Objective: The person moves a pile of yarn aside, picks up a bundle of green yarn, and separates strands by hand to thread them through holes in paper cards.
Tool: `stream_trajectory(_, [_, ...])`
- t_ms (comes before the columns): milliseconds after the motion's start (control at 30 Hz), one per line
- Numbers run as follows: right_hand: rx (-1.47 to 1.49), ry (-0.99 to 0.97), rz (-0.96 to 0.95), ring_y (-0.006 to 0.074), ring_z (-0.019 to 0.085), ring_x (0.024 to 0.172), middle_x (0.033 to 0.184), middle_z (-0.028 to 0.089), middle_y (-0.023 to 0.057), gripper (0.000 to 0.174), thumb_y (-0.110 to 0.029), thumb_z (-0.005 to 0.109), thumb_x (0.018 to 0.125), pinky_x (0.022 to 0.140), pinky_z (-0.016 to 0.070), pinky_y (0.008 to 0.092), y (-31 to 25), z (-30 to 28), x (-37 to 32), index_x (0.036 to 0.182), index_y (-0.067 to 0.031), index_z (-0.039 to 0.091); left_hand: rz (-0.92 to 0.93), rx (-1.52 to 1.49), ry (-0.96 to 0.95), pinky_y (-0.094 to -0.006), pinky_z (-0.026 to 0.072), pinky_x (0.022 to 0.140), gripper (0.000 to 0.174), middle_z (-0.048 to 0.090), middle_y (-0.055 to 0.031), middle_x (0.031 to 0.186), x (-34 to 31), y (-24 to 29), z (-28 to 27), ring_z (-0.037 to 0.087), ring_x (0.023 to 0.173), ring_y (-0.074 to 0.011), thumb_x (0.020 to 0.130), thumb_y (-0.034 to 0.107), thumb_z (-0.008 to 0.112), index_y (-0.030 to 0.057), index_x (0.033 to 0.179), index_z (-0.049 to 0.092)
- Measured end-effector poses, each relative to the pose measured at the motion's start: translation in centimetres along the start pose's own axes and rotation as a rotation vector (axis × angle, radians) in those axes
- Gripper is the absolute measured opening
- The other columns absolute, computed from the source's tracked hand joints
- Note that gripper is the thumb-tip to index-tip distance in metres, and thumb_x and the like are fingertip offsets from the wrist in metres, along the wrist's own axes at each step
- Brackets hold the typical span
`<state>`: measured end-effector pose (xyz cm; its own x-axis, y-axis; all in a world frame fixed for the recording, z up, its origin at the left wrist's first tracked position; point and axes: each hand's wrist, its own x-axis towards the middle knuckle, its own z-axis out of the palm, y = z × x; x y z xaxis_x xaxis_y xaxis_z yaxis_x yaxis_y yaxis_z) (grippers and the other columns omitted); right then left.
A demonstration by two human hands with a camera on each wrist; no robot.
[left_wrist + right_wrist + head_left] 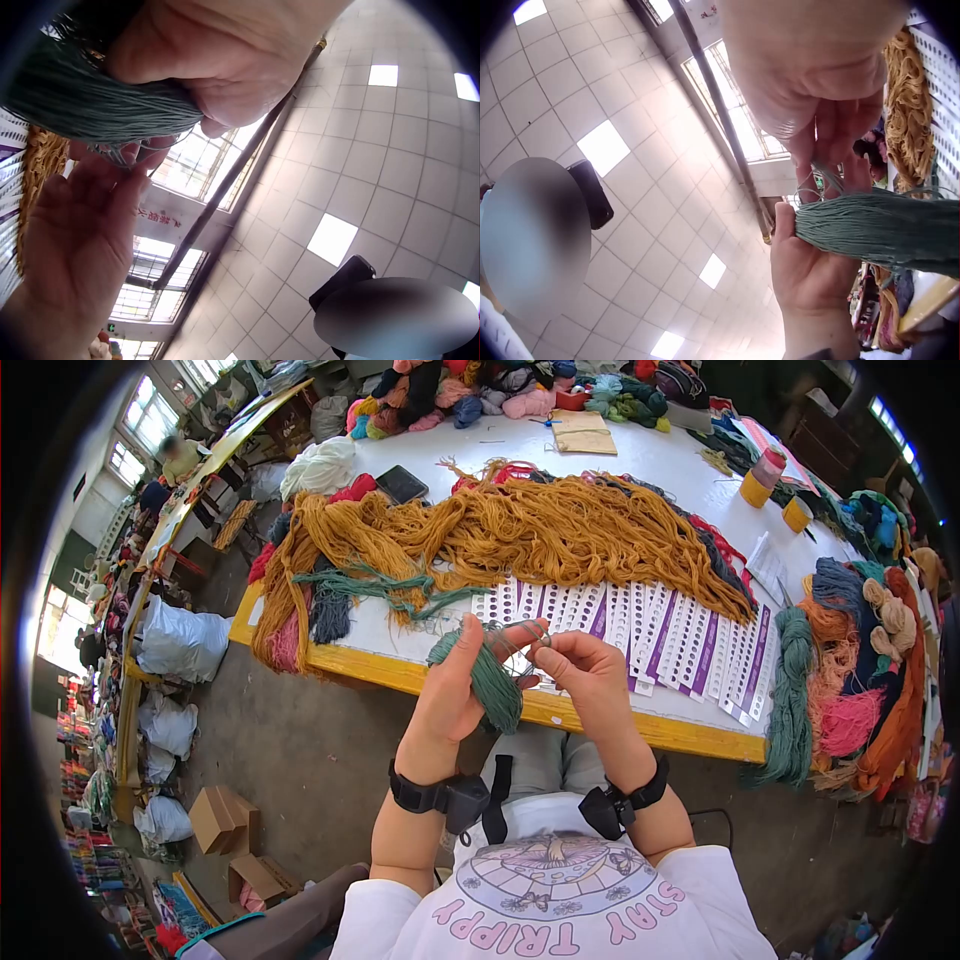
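My left hand grips a dark green skein of yarn above the table's front edge, its thumb standing up beside the bundle. Close by on the right, my right hand pinches thin loose strands of the same yarn between thumb and fingers. In the right wrist view the skein stretches sideways across the left palm, and small loops rise from its end toward the right fingers. The left wrist view shows the yarn bundle under the left thumb, with the right hand reaching in at its end.
A long heap of mustard yarn covers the white table beyond the hands. Punched cards with purple stripes lie at its near side. More green yarn and coloured skeins hang over the right edge. A phone-like black slab lies behind.
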<state>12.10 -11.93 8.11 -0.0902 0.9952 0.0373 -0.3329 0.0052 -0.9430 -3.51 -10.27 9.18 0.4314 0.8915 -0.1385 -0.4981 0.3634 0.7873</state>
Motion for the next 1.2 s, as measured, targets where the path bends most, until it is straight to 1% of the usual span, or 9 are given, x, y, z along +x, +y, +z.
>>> stream_trajectory(100, [0.011, 0.048, -0.020, 0.0090, 0.058, 0.073, 0.078, 0.062, 0.0048, 0.013, -0.013, 0.058, 0.084, 0.061, 0.0476, 0.0230, 0.4, -0.1, 0.0, 0.085, 0.0004, 0.061, -0.011, -0.013, 0.005, -0.0370, 0.0480, 0.082, 0.067, 0.050, -0.0153, 0.119, 0.0, 0.0, -0.3, 0.051, 0.105, -0.0212, 0.091, 0.051, 0.022, -0.0065, 0.117, 0.047])
stream_trajectory(300, [0.231, -0.028, 0.128, 0.0071, 0.055, 0.065, 0.078, 0.062, 0.0023, 0.018, -0.019, 0.059, 0.084, 0.056, 0.0425, 0.0210, 1.5, -0.7, 0.6, 0.091, -0.0022, 0.061, -0.005, -0.008, -0.019, -0.0370, 0.0466, 0.084, 0.068, 0.050, -0.0127, 0.119, 0.0, 0.0, 0.1, 0.052, 0.104, -0.0195, 0.090, 0.053, 0.023, -0.0047, 0.119, 0.046])
stream_trajectory(500, [-0.099, -0.026, -0.011, 0.0045, 0.052, 0.059, 0.070, 0.060, 0.0005, 0.018, -0.016, 0.064, 0.078, 0.054, 0.0414, 0.0191, 0.9, 0.7, 0.4, 0.086, 0.0007, 0.064, 0.005, 0.111, 0.032, -0.0321, 0.0447, 0.086, 0.068, 0.049, -0.0108, 0.121, -0.1, -0.4, 0.9, 0.051, 0.105, -0.0178, 0.089, 0.054, 0.028, -0.0043, 0.121, 0.044])
stream_trajectory(700, [-0.153, -0.027, 0.009, 0.0037, 0.052, 0.062, 0.072, 0.060, 0.0000, 0.016, -0.015, 0.064, 0.078, 0.054, 0.0418, 0.0181, 1.0, 0.6, 0.5, 0.084, 0.0001, 0.064, 0.046, 0.227, 0.011, -0.0317, 0.0435, 0.088, 0.066, 0.049, -0.0116, 0.121, -0.3, -0.2, 1.7, 0.050, 0.106, -0.0174, 0.089, 0.052, 0.033, -0.0050, 0.121, 0.043])
stream_trajectory(800, [0.075, 0.068, 0.078, 0.0048, 0.053, 0.065, 0.072, 0.058, -0.0018, 0.014, -0.015, 0.060, 0.080, 0.053, 0.0428, 0.0183, 0.2, 1.1, 0.6, 0.086, -0.0025, 0.062, 0.053, 0.172, 0.021, -0.0316, 0.0441, 0.086, 0.068, 0.051, -0.0117, 0.117, -0.2, -0.4, 1.3, 0.051, 0.105, -0.0171, 0.089, 0.053, 0.031, -0.0051, 0.121, 0.044])
stream_trajectory(900, [0.526, -0.072, 0.260, 0.0059, 0.054, 0.066, 0.070, 0.053, -0.0038, 0.012, -0.016, 0.057, 0.082, 0.051, 0.0433, 0.0191, 0.2, -0.2, 1.1, 0.087, -0.0054, 0.058, -0.012, 0.034, -0.096, -0.0320, 0.0447, 0.085, 0.069, 0.053, -0.0113, 0.115, 0.1, 0.0, 0.1, 0.051, 0.104, -0.0172, 0.089, 0.054, 0.029, -0.0048, 0.121, 0.044])
stream_trajectory(933, [0.518, -0.061, 0.330, 0.0056, 0.050, 0.062, 0.059, 0.040, -0.0061, 0.020, -0.014, 0.054, 0.083, 0.049, 0.0392, 0.0190, -0.2, -0.1, 1.2, 0.098, -0.0011, 0.056, -0.013, 0.036, -0.069, -0.0319, 0.0447, 0.085, 0.070, 0.053, -0.0112, 0.115, 0.1, 0.0, 0.0, 0.051, 0.103, -0.0173, 0.089, 0.055, 0.028, -0.0049, 0.121, 0.043])
stream_trajectory(1100, [0.150, -0.098, 0.254, 0.0054, 0.052, 0.060, 0.067, 0.053, -0.0028, 0.016, -0.016, 0.060, 0.081, 0.050, 0.0411, 0.0189, -0.3, -0.6, 1.0, 0.089, -0.0019, 0.060, -0.018, 0.039, -0.005, -0.0317, 0.0443, 0.085, 0.072, 0.053, -0.0118, 0.114, 0.0, 0.1, 0.5, 0.053, 0.101, -0.0179, 0.089, 0.056, 0.026, -0.0057, 0.122, 0.042])
stream_trajectory(1200, [0.000, -0.140, 0.172, 0.0043, 0.051, 0.059, 0.070, 0.058, -0.0004, 0.015, -0.016, 0.063, 0.079, 0.051, 0.0410, 0.0184, -0.6, 0.0, 0.7, 0.085, -0.0012, 0.062, -0.034, 0.066, -0.074, -0.0321, 0.0441, 0.086, 0.073, 0.052, -0.0138, 0.114, 0.1, 0.0, 0.3, 0.053, 0.100, -0.0186, 0.088, 0.056, 0.027, -0.0062, 0.122, 0.041])
